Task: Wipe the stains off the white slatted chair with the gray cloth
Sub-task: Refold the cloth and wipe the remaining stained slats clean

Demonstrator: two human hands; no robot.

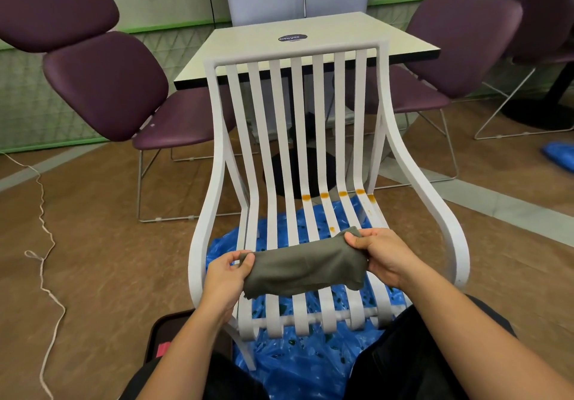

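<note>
**Gray cloth held between both hands over the seat, stains not yet reached**

The left hand (230,272) pinches the gray cloth (306,267) at its left end, thumb and fingers clamped on it. The cloth spans the front slats of the white slatted chair (447,225), seemingly pulled flat to make a wiping pad. Whether it touches the slats is hard to tell. The right hand (382,253) grips the other end, fingers curled round it. The orange stains (341,194) lie further back on the right-hand slats. A blue plastic sheet (295,365) under the chair probably catches drips.
</note>
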